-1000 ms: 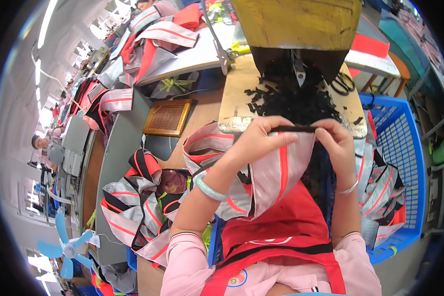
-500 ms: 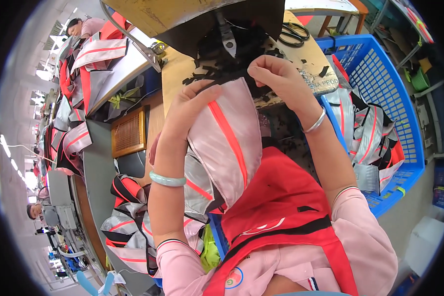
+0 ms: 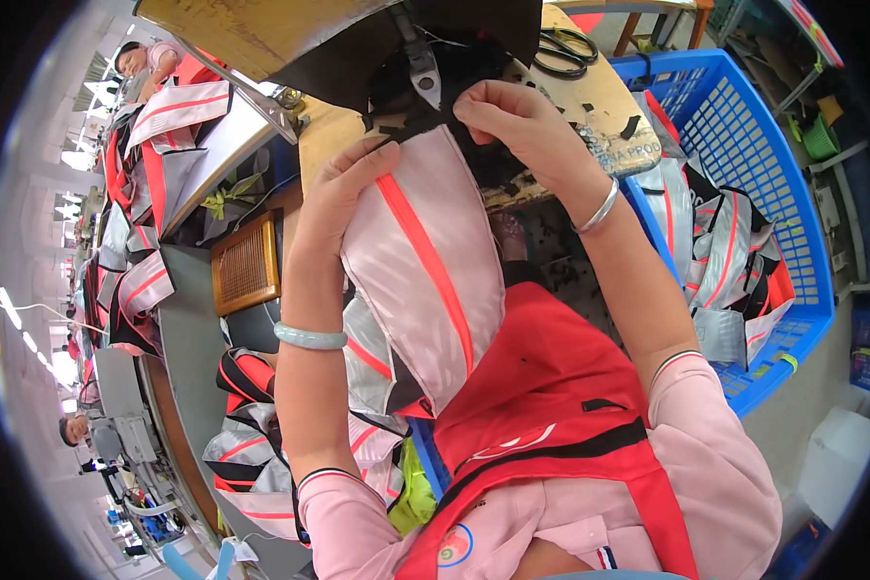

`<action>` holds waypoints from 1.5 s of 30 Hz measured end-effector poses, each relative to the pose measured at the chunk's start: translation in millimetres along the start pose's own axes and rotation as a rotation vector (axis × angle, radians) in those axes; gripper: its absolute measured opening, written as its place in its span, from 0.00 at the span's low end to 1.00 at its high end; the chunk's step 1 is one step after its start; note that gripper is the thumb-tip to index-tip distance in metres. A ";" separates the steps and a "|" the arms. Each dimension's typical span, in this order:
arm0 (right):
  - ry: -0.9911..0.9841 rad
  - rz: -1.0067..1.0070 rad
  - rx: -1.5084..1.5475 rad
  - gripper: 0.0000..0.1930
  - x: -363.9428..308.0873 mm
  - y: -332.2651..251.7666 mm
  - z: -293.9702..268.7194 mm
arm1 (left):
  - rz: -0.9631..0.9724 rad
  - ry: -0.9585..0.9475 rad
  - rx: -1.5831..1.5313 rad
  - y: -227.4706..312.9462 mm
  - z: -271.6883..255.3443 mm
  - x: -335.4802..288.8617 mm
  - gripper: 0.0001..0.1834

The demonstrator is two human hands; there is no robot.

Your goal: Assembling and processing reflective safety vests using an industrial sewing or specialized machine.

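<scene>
My left hand [image 3: 351, 179] is closed on the upper left edge of a silver-grey fabric panel [image 3: 411, 280] with a bright orange-red stripe and dark edging. The panel hangs over my red apron [image 3: 551, 358]. My right hand [image 3: 517, 121] is pinched just right of the panel's top corner; what its fingertips hold, if anything, is hidden. Beyond both hands, a pointed metal tip [image 3: 425, 82] reaches down from a machine [image 3: 290, 29] with a worn yellow top and dark front. That tip is close to the panel's top corner.
Black scraps [image 3: 631, 127] and black-handled scissors [image 3: 567, 51] lie on the worn worktop [image 3: 614, 145]. On the right stands a blue basket [image 3: 807, 261] of striped pieces. More striped pieces [image 3: 251, 445] are heaped left of my lap. Other people [image 3: 150, 60] sit far left.
The view has shifted a little. Both hands and the panel's top corner have come slightly closer to the metal tip. My left hand still holds the panel.
</scene>
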State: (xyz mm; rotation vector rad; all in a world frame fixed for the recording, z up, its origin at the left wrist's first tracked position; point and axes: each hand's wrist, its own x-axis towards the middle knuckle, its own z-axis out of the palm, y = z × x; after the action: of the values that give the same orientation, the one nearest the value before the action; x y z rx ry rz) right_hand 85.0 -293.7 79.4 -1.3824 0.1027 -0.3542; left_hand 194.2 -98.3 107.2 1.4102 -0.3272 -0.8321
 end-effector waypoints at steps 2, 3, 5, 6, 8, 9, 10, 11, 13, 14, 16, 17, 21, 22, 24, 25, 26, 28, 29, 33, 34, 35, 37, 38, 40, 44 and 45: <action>-0.001 -0.034 -0.039 0.10 1.9 -0.5 -1.8 | 0.017 -0.029 -0.015 0.9 -0.6 0.5 0.13; 0.002 -0.034 -0.035 0.10 2.4 0.6 -2.1 | 0.014 -0.029 -0.011 1.6 0.1 0.7 0.13; 0.016 -0.049 0.006 0.10 5.4 1.0 -1.6 | 0.027 -0.021 -0.012 5.0 2.7 1.5 0.13; 0.013 -0.055 0.011 0.10 7.3 1.8 -1.2 | 0.031 -0.017 -0.006 5.6 2.5 3.1 0.13; 0.027 -0.017 0.100 0.10 11.1 5.5 -1.9 | 0.030 -0.058 -0.058 2.9 -2.1 9.0 0.13; 0.024 -0.024 0.105 0.10 12.8 5.7 -4.6 | 0.044 -0.049 -0.059 2.6 -4.5 11.5 0.14; 0.046 -0.072 0.286 0.10 14.0 5.4 -10.8 | 0.050 -0.048 -0.053 4.5 -9.0 11.1 0.14; 0.069 -0.117 0.464 0.10 14.0 4.8 -20.5 | 0.045 -0.014 -0.049 7.7 -8.8 7.3 0.14; 0.134 -0.134 0.176 0.10 7.5 -9.6 -43.1 | 0.042 0.009 -0.047 9.5 -3.2 4.4 0.15; 0.209 -0.136 -0.083 0.09 -4.5 -18.5 -36.9 | 0.033 0.021 0.064 5.9 -2.1 -1.3 0.14; 0.213 -0.358 -0.515 0.08 -36.4 -29.4 -19.2 | 0.050 -0.063 0.343 1.7 0.8 -14.6 0.17; 0.212 -0.608 -0.931 0.08 -47.1 -30.8 -4.8 | 0.061 -0.088 0.590 3.2 1.9 -24.9 0.18; -0.372 -0.702 -0.980 0.14 -100.5 -24.1 62.2 | 0.148 -0.509 0.941 -14.6 27.8 -15.6 0.20; -0.371 -0.670 -1.187 0.19 -111.7 -12.5 70.9 | 0.154 -0.610 1.003 -20.1 39.5 -10.5 0.20; -0.391 -0.566 -1.563 0.19 -122.9 -3.6 77.5 | 0.033 -0.674 0.987 -17.4 58.3 -19.4 0.20; -0.407 -0.601 -1.557 0.19 -123.4 -0.3 78.3 | 0.041 -0.656 0.963 -25.7 60.2 -23.7 0.19; -0.549 -0.437 -1.585 0.19 -124.7 2.1 77.0 | 0.052 -0.647 0.939 -40.0 59.4 -27.4 0.18; -0.693 -0.277 -1.610 0.18 -131.7 9.8 68.1 | 0.016 -0.589 0.691 -63.5 51.2 -41.7 0.16; -0.619 -0.239 -1.502 0.15 -139.4 13.3 56.0 | 0.063 -0.491 0.604 -69.2 50.2 -58.9 0.17; -0.464 -0.217 -1.047 0.11 -162.0 18.6 19.8 | 0.487 -0.193 0.905 -111.2 43.3 -138.7 0.19; -0.469 -0.221 -1.047 0.11 -165.5 13.1 20.6 | 0.525 -0.171 1.015 -126.1 46.6 -150.8 0.20; -0.424 -0.202 -0.953 0.10 -169.4 3.8 21.5 | 0.578 0.022 1.096 -146.0 54.6 -158.1 0.20; -0.361 -0.120 -0.818 0.10 -169.8 -17.5 23.6 | 0.602 0.091 1.101 -128.7 63.6 -165.2 0.20; -0.343 -0.121 -0.804 0.11 -167.5 -27.8 22.3 | 0.629 0.157 1.099 -115.8 69.7 -166.6 0.20; -0.371 -0.186 -0.881 0.14 -160.6 -53.6 17.6 | 0.695 0.162 1.086 -82.4 75.9 -160.3 0.26; -0.271 -0.282 -0.941 0.16 -144.9 -76.1 11.7 | 0.736 0.114 1.154 -35.0 78.0 -153.5 0.19; -0.232 -0.254 -0.934 0.15 -138.6 -81.6 11.4 | 0.762 0.094 1.114 -29.7 72.7 -143.9 0.17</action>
State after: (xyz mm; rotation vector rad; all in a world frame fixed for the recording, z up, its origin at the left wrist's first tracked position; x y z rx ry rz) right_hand -57.7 -252.4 142.3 -2.3634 -0.1205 -0.3677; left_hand 38.5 -52.4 130.2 2.0822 -1.2904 0.1319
